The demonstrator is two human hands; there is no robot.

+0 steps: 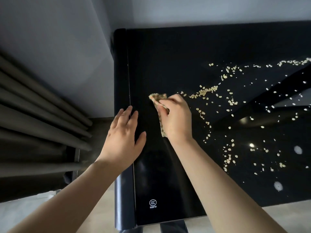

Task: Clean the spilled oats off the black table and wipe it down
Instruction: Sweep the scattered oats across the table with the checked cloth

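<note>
Oats [203, 92] all over black table [168, 56], cloth [158, 96] in right hand [176, 115]

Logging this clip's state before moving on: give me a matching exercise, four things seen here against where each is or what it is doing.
Things:
1. left hand
2. right hand
3. oats
4. printed mark

Places or states:
A. scattered over the right part of the table
B. grips the cloth
C. near the table's near left corner
D. fingers straight, at the table's left edge

Pairs: 1-D, 2-B, 3-A, 4-C
</note>
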